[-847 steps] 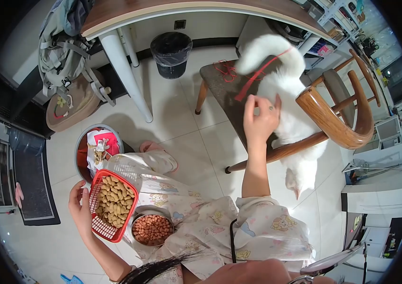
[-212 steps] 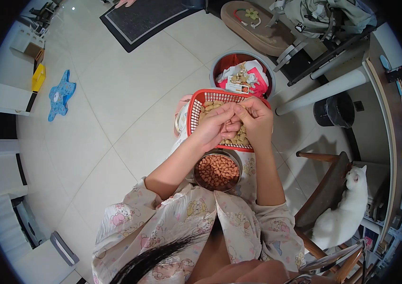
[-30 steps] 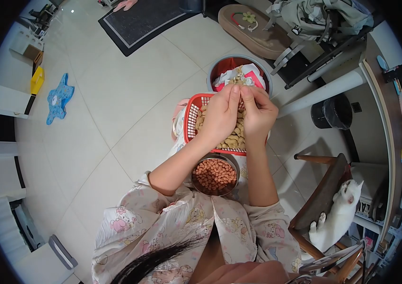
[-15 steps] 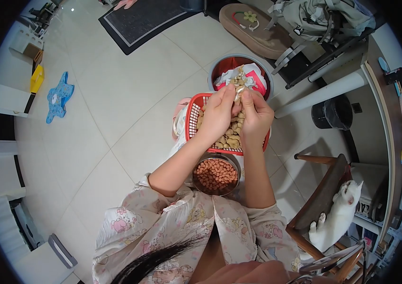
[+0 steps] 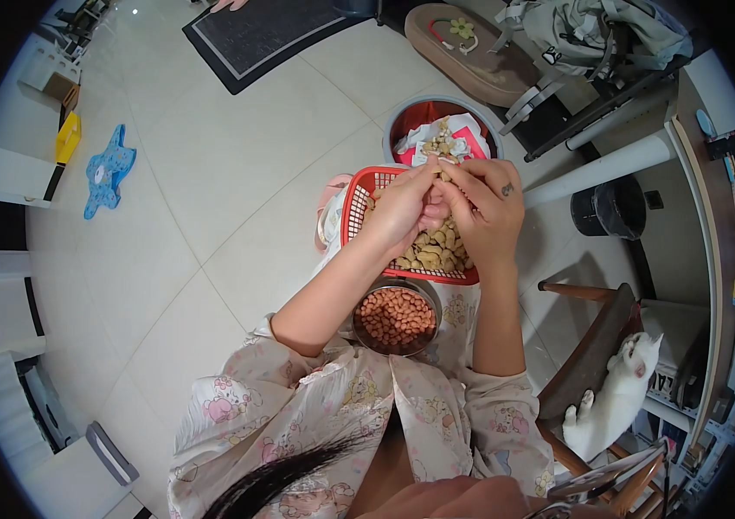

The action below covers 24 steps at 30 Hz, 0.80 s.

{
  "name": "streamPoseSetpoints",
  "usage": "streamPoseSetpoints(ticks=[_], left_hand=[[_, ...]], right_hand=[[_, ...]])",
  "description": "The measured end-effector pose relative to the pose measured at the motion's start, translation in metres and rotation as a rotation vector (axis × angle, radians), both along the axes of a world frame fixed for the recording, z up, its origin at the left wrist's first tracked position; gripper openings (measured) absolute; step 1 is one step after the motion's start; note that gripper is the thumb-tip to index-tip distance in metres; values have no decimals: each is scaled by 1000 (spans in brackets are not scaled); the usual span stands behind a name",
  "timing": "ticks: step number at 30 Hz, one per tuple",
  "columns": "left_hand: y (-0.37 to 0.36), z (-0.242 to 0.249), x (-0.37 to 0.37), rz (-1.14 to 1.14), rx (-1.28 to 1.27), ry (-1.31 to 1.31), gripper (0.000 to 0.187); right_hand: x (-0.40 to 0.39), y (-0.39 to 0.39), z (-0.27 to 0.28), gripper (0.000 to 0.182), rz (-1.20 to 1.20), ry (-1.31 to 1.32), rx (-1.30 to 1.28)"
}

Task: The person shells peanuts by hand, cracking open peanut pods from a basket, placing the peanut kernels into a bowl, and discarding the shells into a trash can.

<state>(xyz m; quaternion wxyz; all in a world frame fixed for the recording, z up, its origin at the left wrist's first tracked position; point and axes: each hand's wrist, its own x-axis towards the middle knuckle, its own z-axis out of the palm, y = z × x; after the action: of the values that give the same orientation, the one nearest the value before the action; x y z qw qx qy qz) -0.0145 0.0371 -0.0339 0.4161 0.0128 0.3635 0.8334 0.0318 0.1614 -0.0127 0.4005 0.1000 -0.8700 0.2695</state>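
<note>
My left hand (image 5: 402, 206) and my right hand (image 5: 486, 203) meet fingertip to fingertip over the far side of a red plastic basket (image 5: 353, 212). Both pinch a peanut (image 5: 443, 162) whose pale shell looks split; my fingers partly cover it. Below my hands, unshelled peanuts (image 5: 435, 251) lie in the basket. Close to my lap, a metal bowl (image 5: 357, 336) holds reddish shelled peanuts (image 5: 395, 316). Just beyond the basket stands a round bin (image 5: 396, 130) with white and pink wrapping and some shells in it.
On the right, a white cat (image 5: 611, 398) lies on a wooden chair (image 5: 571, 368) beside a desk (image 5: 694, 259). A black bucket (image 5: 596, 208) stands under the desk. A blue star-shaped item (image 5: 108, 173) and a dark mat (image 5: 255, 43) lie on the tiled floor.
My right hand has turned and shifted slightly to the right, its back now showing more. The fingertips of both hands stay together at the peanut. The view has shifted a little.
</note>
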Motion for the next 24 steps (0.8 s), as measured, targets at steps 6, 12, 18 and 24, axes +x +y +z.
streamPoseSetpoints(ticks=[6, 12, 18, 24], left_hand=[[0, 6, 2, 65, -25, -47, 31], [0, -5, 1, 88, -29, -62, 29], [-4, -31, -4, -107, 379, -92, 49], [-12, -9, -2, -18, 253, -185, 67]], right_hand=[[-1, 6, -5, 23, 73, 22, 93], [-1, 4, -10, 19, 68, -16, 92], [-11, 16, -5, 17, 10, -47, -49], [-42, 39, -6, 12, -173, -92, 96]])
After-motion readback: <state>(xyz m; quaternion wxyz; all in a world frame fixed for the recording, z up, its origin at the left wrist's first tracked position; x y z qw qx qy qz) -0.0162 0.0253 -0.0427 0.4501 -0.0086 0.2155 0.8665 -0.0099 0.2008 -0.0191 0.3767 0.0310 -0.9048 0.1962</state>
